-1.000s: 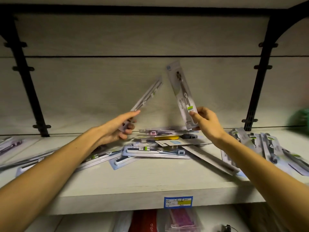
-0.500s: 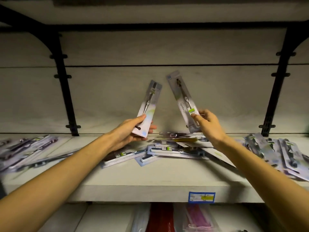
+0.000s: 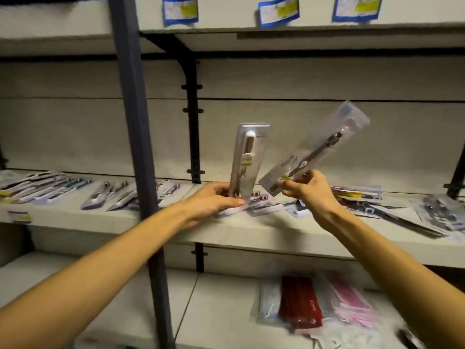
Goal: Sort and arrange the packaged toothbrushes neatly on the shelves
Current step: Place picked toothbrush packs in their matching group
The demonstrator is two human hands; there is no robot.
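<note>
Left hand [image 3: 214,200] grip pinching upright toothbrush pack [image 3: 247,162] | right hand [image 3: 305,190] pinching tilted pack [image 3: 314,149] | shelf [image 3: 251,226]: left row [image 3: 45,185] tidy, right pile [image 3: 372,202] unsorted

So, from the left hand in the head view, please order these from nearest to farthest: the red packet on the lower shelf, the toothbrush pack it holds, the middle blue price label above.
1. Upright toothbrush pack, in the left hand.
2. Red packet, lower shelf, down to the right.
3. Middle blue price label, top shelf edge, high above.
</note>
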